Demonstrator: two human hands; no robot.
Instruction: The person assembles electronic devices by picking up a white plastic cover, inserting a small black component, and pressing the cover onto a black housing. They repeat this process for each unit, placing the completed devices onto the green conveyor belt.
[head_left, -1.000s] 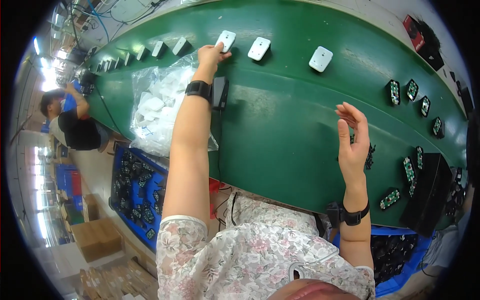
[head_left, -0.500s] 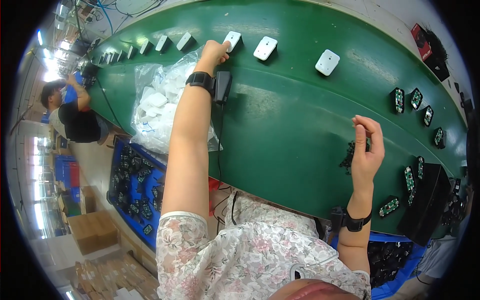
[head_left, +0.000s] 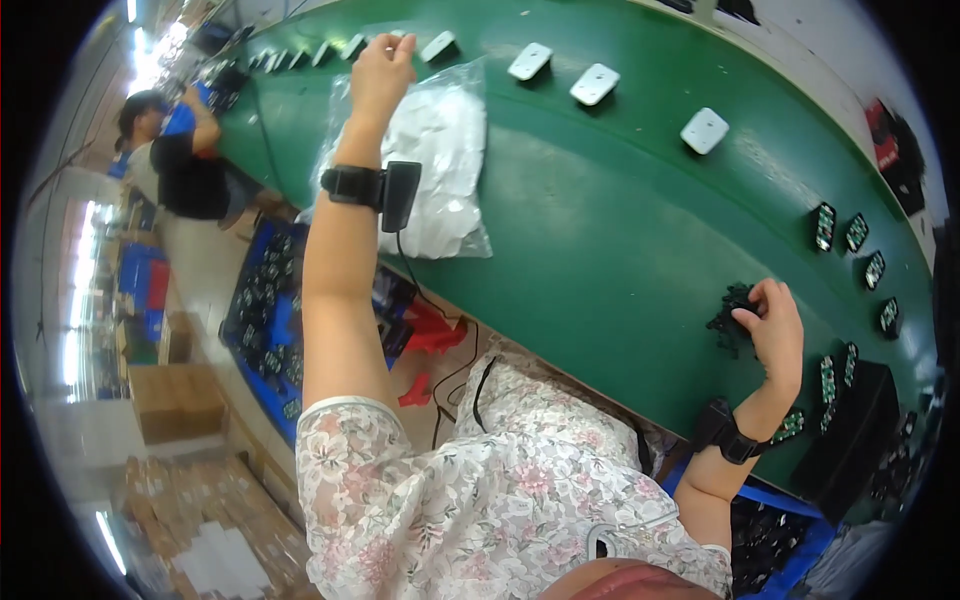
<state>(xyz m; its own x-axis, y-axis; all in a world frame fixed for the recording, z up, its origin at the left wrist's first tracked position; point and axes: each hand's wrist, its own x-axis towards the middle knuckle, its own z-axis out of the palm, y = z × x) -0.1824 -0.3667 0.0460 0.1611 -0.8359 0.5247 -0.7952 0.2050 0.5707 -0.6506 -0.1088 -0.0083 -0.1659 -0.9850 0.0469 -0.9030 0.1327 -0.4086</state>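
Note:
My left hand [head_left: 380,72] reaches over the far end of a clear plastic bag [head_left: 445,150] full of white parts that lies on the green conveyor belt [head_left: 600,230]. Its fingers are curled at the bag's top edge, and what they hold is hidden. A black wrist device [head_left: 372,188] sits on that forearm. My right hand [head_left: 775,328] rests at the belt's near edge, fingers closed on a small heap of black parts [head_left: 728,315].
White rectangular housings [head_left: 594,84] lie in a row along the belt's far side. Green circuit boards [head_left: 823,226] stand at the right. Blue trays of dark parts [head_left: 265,310] sit below the belt. Another person [head_left: 175,150] works at the far left.
My left hand has drawn back from a white housing on the belt to the bag's far end. My right hand has dropped from the air onto the black parts.

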